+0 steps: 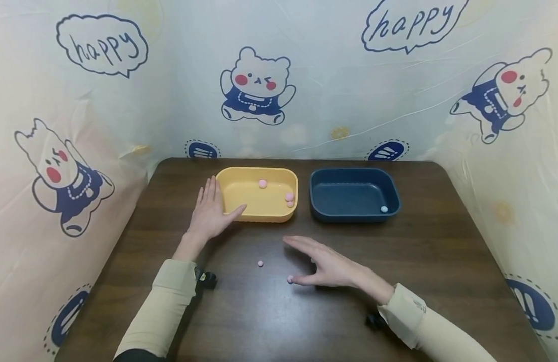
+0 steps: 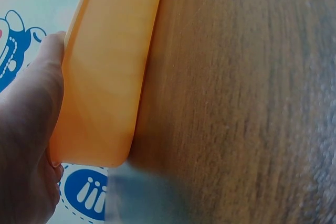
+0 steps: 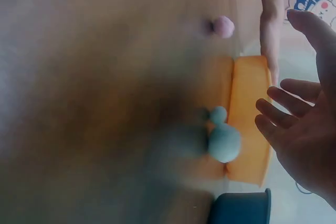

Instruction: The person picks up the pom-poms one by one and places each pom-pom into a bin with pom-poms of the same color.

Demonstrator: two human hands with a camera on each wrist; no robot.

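Observation:
My left hand (image 1: 211,211) rests at the left end of a yellow tray (image 1: 256,220), fingers straight along its side and thumb reaching over the front rim. The left wrist view shows that hand against the wall of the yellow tray (image 2: 105,77). Over the table in front of the trays, my right hand (image 1: 331,264) has its fingers spread from the thumb and holds nothing. A small pale ball (image 1: 290,279) shows at its thumb tip, and a pink ball (image 1: 260,263) lies to the left. Two light blue balls (image 3: 224,142) and a pink ball (image 3: 223,27) appear in the right wrist view.
Three pink balls (image 1: 263,184) sit inside the yellow tray. Right of it stands a dark blue tray (image 1: 356,218) with one light blue ball (image 1: 384,209) in its front right corner. The brown table (image 1: 243,322) is enclosed by a printed curtain (image 1: 324,100).

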